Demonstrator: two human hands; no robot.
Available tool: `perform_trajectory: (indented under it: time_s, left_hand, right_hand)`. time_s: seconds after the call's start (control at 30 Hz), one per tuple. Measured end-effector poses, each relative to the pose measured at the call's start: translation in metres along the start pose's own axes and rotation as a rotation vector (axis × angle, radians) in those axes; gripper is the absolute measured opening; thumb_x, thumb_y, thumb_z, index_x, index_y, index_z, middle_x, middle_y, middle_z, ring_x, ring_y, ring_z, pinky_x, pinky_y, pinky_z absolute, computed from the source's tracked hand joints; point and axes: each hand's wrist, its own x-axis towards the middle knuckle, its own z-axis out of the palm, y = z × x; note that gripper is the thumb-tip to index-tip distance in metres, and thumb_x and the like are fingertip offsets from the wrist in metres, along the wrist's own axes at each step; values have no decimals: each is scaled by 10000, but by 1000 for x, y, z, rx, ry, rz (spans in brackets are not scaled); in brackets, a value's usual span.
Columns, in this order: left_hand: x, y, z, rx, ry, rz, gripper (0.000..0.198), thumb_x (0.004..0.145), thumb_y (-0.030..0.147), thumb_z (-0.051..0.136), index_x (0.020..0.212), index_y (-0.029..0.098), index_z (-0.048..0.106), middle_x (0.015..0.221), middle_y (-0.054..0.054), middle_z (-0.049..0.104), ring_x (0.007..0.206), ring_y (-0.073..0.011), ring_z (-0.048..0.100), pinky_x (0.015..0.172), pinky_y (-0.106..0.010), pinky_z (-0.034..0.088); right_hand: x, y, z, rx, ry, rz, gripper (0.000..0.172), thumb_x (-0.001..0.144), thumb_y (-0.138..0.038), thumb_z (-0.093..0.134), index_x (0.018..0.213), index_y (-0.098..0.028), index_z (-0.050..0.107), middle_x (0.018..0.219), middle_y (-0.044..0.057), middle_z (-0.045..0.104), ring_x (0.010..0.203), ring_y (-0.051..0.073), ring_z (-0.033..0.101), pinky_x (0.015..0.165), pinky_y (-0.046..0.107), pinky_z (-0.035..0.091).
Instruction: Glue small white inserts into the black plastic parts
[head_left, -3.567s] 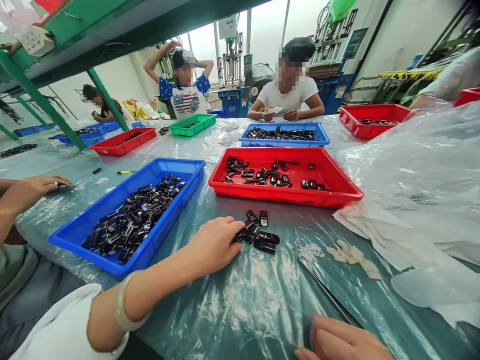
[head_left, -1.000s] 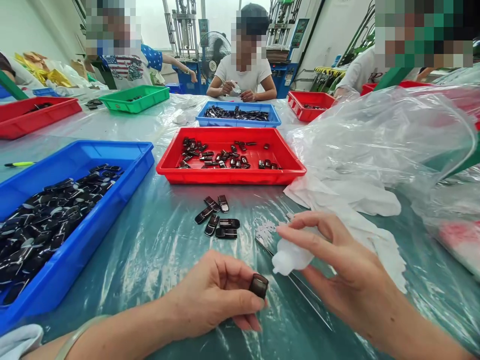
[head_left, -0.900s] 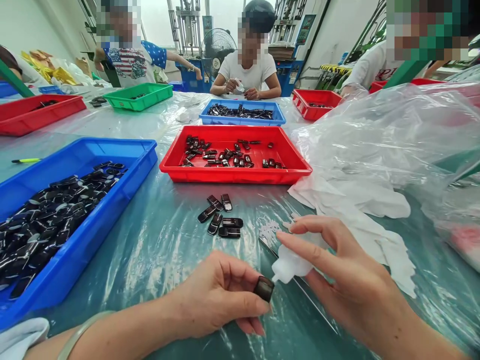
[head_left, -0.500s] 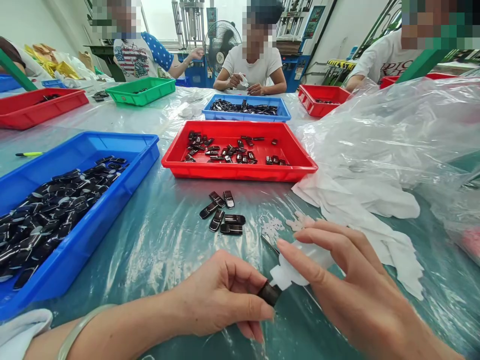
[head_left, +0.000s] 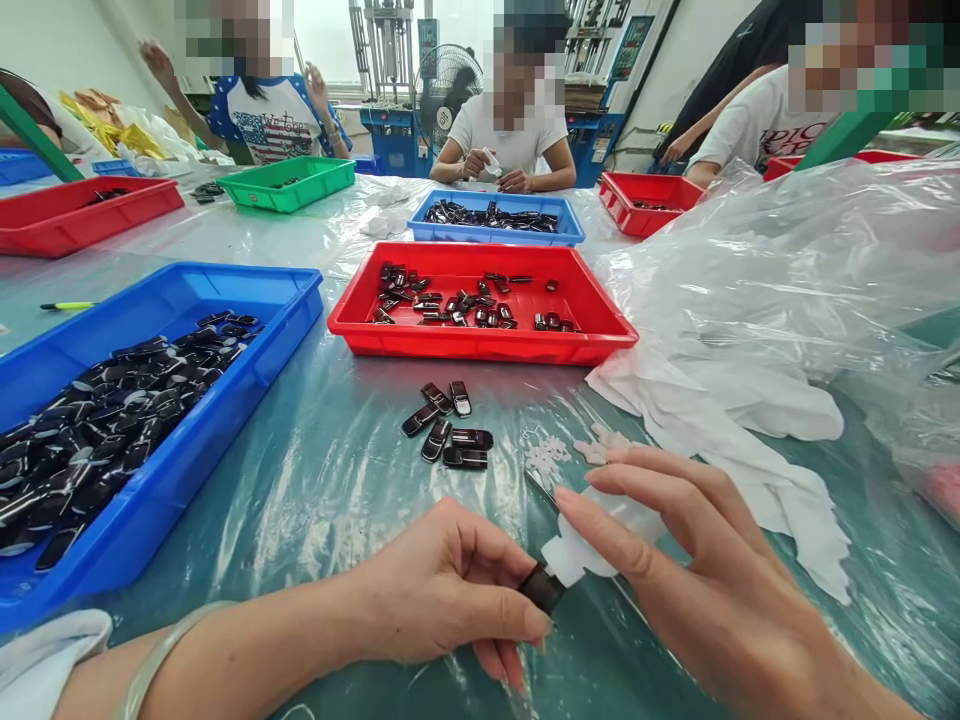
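Note:
My left hand (head_left: 465, 590) is closed, pinching a small glossy black plastic piece (head_left: 543, 588) between thumb and fingers. Over a white translucent bottle-like object (head_left: 574, 555) curls my right hand (head_left: 697, 550), its thumb hidden beneath. The narrow white end meets the black piece; whether it enters it I cannot tell. Beyond my hands, several black pieces (head_left: 466, 438) lie loose on the plastic-covered table (head_left: 300, 490). A thin dark metal tool (head_left: 541, 490) and small white scraps (head_left: 546, 455) lie just past my right fingertips.
A blue tray (head_left: 225, 400) heaped with black pieces stands at left. Ahead is a red tray (head_left: 480, 345) of shorter black pieces, with another blue tray (head_left: 495, 235) behind. White cloth (head_left: 780, 480) and clear plastic sheeting (head_left: 750, 270) cover the right. Several people sit around the table.
My hands, the black piece and the white object keep nearly the same pose. The view shifts slightly. Across the table, a person at left has raised both arms; someone in dark clothing appears at right.

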Motion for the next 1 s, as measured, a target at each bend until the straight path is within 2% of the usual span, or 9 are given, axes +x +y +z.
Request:
perform_trajectory:
  time_s: [0.23, 0.37, 0.63, 0.87, 1.0]
  left_hand:
    - [-1, -1, 2, -4, -2, -11, 168, 651, 273, 672, 682, 109, 658, 540, 9, 573, 491, -80, 574, 495, -165, 462]
    - [0, -2, 1, -17, 8, -10, 163, 642, 268, 675, 674, 109, 655, 526, 8, 573, 481, -85, 573, 483, -167, 461]
    - [0, 1, 1, -24, 8, -20, 141, 642, 226, 660, 708, 102, 666, 538, 8, 582, 481, -78, 572, 493, -168, 467]
    - [-1, 3, 1, -6, 8, -26, 151, 642, 241, 668, 705, 105, 673, 531, 12, 578, 476, -76, 570, 492, -165, 465]
    - [-1, 2, 2, 1, 14, -32, 145, 644, 243, 666, 698, 109, 671, 523, 15, 576, 470, -79, 569, 482, -163, 461]
  right_hand:
    - [-2, -1, -1, 17, -30, 51, 389, 857, -18, 413, 1175, -196, 547, 1115, 106, 505, 1179, 274, 409, 954, 463, 399]
    - [-4, 1, -2, 26, -45, 36, 372, 884, -71, 385, 1189, -217, 540, 1116, 105, 512, 1183, 270, 411, 946, 455, 415]
    - [-3, 0, -6, 65, -64, 44, 371, 881, -38, 371, 1172, -200, 534, 1133, 95, 470, 1182, 244, 398, 992, 442, 375]
    - [-6, 2, -5, 54, -67, 44, 406, 886, -52, 354, 1206, -246, 512, 1135, 83, 502, 1191, 245, 405, 975, 474, 406]
    - [-7, 2, -4, 48, -54, 24, 358, 910, -98, 348, 1183, -229, 539, 1104, 93, 534, 1190, 251, 413, 970, 472, 410]
